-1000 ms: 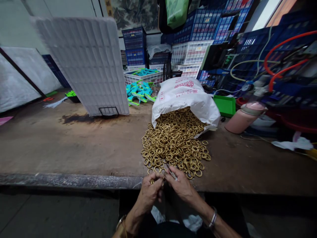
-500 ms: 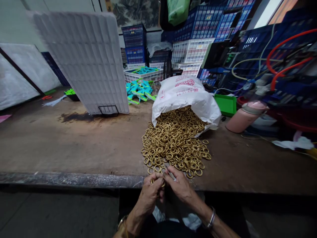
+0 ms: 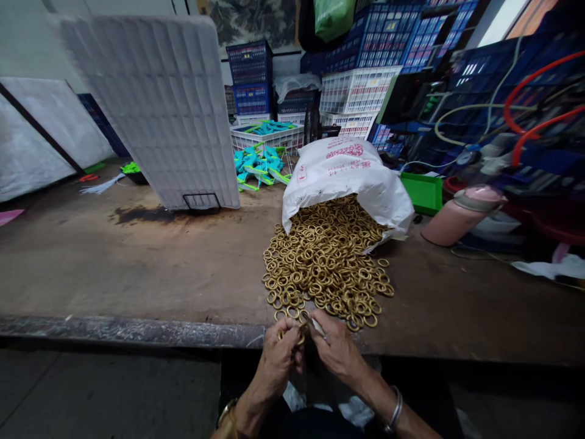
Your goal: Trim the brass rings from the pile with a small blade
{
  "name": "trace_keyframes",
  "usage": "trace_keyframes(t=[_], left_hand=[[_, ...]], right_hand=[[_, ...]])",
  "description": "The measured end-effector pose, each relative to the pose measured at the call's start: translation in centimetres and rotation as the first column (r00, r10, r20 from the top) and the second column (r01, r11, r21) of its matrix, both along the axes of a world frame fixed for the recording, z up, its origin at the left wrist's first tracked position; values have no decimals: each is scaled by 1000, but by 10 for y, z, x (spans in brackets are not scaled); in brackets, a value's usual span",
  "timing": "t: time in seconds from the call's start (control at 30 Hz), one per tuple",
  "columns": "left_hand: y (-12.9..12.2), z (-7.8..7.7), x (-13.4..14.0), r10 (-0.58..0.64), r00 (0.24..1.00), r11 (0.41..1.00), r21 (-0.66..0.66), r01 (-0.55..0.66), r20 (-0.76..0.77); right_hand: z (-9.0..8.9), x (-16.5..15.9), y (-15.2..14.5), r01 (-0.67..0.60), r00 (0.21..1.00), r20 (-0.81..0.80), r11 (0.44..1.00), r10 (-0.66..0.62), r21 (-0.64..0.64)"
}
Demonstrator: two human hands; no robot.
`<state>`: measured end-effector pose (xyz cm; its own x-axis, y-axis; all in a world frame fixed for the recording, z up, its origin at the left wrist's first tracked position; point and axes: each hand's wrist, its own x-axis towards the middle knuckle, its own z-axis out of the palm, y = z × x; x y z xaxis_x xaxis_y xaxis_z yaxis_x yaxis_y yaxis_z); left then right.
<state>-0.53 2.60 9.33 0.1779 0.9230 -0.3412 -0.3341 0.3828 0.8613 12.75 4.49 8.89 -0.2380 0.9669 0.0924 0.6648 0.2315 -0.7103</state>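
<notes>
My left hand point(image 3: 274, 356) is closed around brass-coloured rings point(image 3: 300, 335) at the table's front edge. Close beside it, my right hand point(image 3: 339, 347) grips a small tool with a pale handle and a dark narrow tip, like a small knife point(image 3: 319, 328). The tip points toward the rings in my left fingers; whether it touches them I cannot tell. Just beyond both hands spreads a heap of the same rings point(image 3: 324, 262), spilling from the mouth of a white sack point(image 3: 342, 164) with red print that lies on its side.
The brown wooden table point(image 3: 183, 268) has a worn front edge. A tall white ribbed panel point(image 3: 150, 110) leans in a wire stand at left. Behind are turquoise and green plastic parts point(image 3: 260, 163) and stacked crates point(image 3: 249, 79). A pink bottle point(image 3: 461, 216) and green tray point(image 3: 423, 192) stand at right.
The view has shifted slightly. The small tool's tip has moved a little closer to my left fingers; both hands keep their grips.
</notes>
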Motion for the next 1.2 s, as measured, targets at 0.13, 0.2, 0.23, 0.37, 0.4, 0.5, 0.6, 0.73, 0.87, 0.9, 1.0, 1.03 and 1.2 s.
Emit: trace_keyframes(t=[0.13,0.2,0.23,0.37,0.4,0.5,0.6,0.73,0.87,0.9,1.0,1.03,1.2], left_hand=[[1,0,1,21,999,1000,16,-20,-44],[1,0,1,16,998,1000,16,-15,-63],[1,0,1,14,997,1000,13,-13,-73],[1,2,0,25,996,1000,21,-23,-91],[1,3,0,26,995,999,22,-24,-97],[1,1,1,26,992,999,24,-23,-127],[0,-2,0,24,989,999,42,-18,-144],[-7,5,-2,16,990,998,55,-8,-138],[-23,21,-2,-181,978,983,-12,181,-100],[-27,21,-1,-244,967,970,-35,242,-78],[-36,9,2,-366,931,922,-133,363,3],[-38,0,3,-390,921,905,-177,387,17],[-32,-58,11,-454,890,838,-355,415,-31]], right_hand=[[-2,-2,-5,-88,978,190,996,84,17],[-3,-4,-5,-97,967,241,995,87,29],[-4,-5,-5,-89,964,255,995,77,36],[-4,-5,-4,-75,959,277,996,58,50],[-5,-4,-4,-81,959,277,996,65,46],[-6,-3,-5,-102,959,268,994,89,36],[-10,-1,-7,-121,952,289,992,104,42],[-18,4,-2,-72,923,382,995,43,62],[-18,10,6,11,894,445,997,-47,82],[-17,11,8,16,896,441,996,-54,91],[-15,10,11,29,925,373,991,-75,128],[-15,9,12,35,935,346,989,-83,143],[-18,-2,19,14,958,278,981,-69,195]])
